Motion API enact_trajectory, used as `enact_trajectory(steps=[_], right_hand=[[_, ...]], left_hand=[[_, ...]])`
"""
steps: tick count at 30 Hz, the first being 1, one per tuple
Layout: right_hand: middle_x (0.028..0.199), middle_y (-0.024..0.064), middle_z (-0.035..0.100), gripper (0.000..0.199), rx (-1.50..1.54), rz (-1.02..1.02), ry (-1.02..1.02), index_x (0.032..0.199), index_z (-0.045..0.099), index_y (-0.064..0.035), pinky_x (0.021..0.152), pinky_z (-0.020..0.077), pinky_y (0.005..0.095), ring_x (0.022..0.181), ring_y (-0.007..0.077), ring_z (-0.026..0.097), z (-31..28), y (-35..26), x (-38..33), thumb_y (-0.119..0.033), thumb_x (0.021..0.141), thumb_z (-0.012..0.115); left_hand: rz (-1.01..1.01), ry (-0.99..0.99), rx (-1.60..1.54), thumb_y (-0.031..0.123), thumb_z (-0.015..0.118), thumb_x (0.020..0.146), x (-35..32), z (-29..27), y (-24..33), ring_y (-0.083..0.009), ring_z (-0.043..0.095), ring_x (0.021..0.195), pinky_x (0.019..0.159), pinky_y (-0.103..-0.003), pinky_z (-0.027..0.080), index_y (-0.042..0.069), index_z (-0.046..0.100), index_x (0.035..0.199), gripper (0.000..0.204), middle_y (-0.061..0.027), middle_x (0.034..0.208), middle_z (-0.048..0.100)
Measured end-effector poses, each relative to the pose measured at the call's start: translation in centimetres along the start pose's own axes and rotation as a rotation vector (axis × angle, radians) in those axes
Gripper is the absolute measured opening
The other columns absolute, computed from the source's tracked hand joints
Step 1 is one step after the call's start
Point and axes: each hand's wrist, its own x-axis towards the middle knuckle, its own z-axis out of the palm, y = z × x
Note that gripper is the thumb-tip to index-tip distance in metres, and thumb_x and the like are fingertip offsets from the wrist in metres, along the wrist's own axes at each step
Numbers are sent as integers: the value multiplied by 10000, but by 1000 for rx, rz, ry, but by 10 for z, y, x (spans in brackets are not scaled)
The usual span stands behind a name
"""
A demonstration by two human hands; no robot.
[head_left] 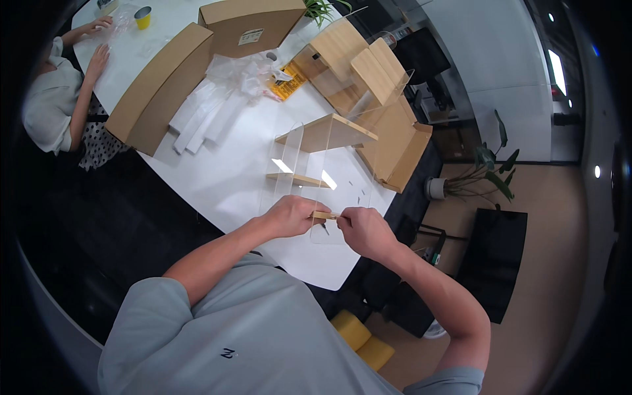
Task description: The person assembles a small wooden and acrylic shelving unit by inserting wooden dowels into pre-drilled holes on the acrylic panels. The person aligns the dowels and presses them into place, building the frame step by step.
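A partly built shelf of clear plastic panels and pale wooden boards stands on the white table in front of me. My left hand is closed around a narrow wooden piece at the shelf's near end, beside a clear panel. Against the right end of that piece, my right hand is closed in a pinch. Whatever lies between its fingers is hidden or too small to name. Several small metal parts lie on the table just beyond my right hand.
Brown cardboard boxes stand at the far left. White foam strips and plastic wrap lie near them. Another shelf of wood and clear plastic sits at the back right, by an open carton. A person sits at the far left.
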Motion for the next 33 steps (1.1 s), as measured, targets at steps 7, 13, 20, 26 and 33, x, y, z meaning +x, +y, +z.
enact_trajectory(steps=[7,13,20,26,33], right_hand=[[711,169,688,141,-310,-269,93,895,578,-15,622,565,511,648,403,695,-11,0,-14,-126,976,610],[738,125,659,102,-378,-445,168,878,601,-33,621,555,478,707,352,688,-7,11,-6,-111,932,637],[768,88,659,80,-472,-537,158,885,638,-51,677,540,430,766,296,668,-8,13,-2,-130,891,653],[780,65,630,64,-668,-716,198,851,636,-76,750,482,398,820,257,624,-11,15,2,-130,882,647],[726,117,683,153,-478,-428,78,873,694,-41,728,513,418,714,292,671,-1,9,0,-140,969,628]], left_hand=[[8,4,30,175,766,960,-1,0,-1,-376,749,862,766,-456,604,144,815,1169,218,-132,974,796],[-2,-8,37,117,804,911,0,1,-1,-352,769,885,773,-417,619,122,807,1180,270,-135,1001,804],[-17,-14,26,201,775,959,0,-2,5,-373,755,867,771,-460,608,132,815,1171,227,-131,982,799],[-29,-8,32,210,772,963,0,0,3,-371,756,870,769,-457,609,133,816,1168,223,-131,977,799],[9,8,42,202,775,960,-1,0,3,-373,755,871,774,-454,611,131,815,1159,216,-137,976,796]])
